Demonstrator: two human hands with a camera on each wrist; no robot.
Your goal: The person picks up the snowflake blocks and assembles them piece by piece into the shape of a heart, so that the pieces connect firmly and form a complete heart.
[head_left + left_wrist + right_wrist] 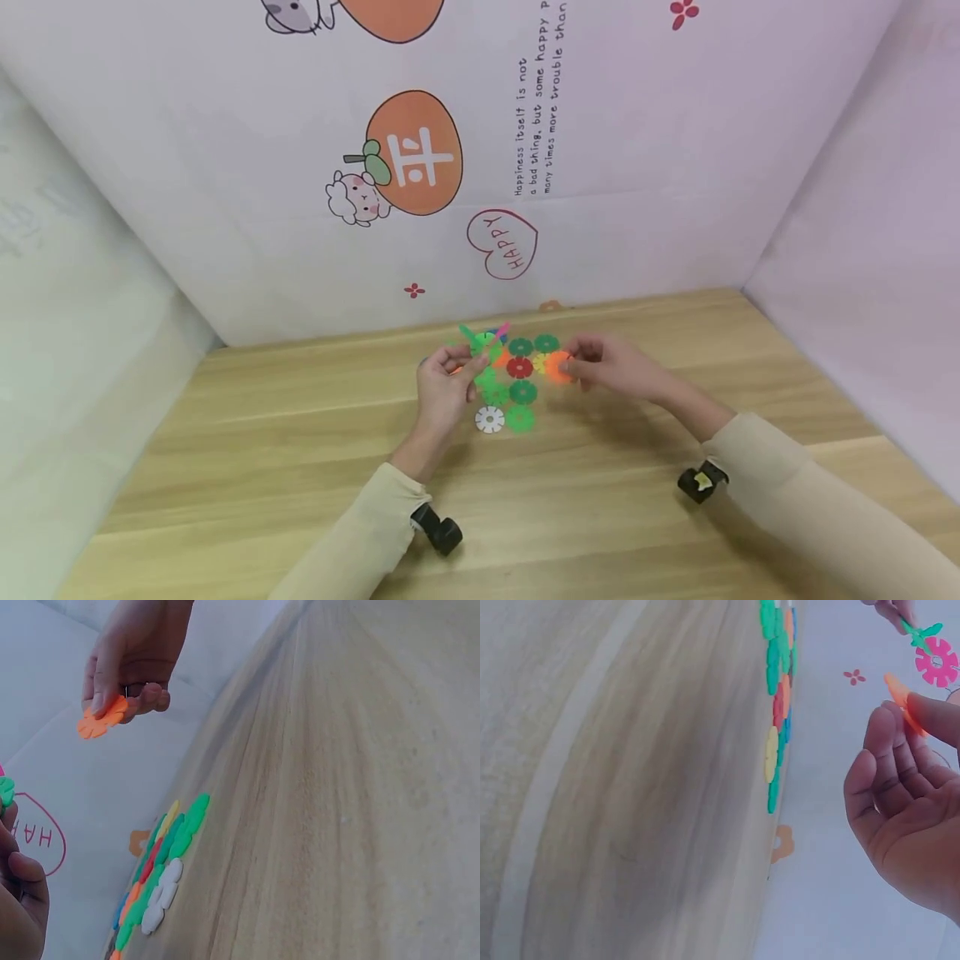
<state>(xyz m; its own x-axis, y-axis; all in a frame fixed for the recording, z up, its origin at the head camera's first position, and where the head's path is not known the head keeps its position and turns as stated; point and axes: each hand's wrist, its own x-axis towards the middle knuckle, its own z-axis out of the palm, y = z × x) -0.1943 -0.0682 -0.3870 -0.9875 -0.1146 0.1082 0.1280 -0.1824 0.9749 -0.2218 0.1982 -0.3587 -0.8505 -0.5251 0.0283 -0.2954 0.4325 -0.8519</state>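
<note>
My left hand (442,390) pinches a small cluster of joined snowflake discs above the table. In the right wrist view that cluster shows a pink disc (925,673) slotted to green discs (931,630). Between thumb and fingertips, my right hand (618,365) holds an orange snowflake disc (557,368), raised off the table and apart from the cluster. Beneath and between the hands lie loose discs: a red disc (512,367), a white disc (482,415), a yellow disc (174,810) and several green ones (521,418). My left fingers partly hide discs behind them.
The wooden table (315,467) meets a printed white backdrop (637,167) just behind the discs. White side panels stand at left (67,275) and right (862,233). Each sleeve carries a black wrist camera (442,533).
</note>
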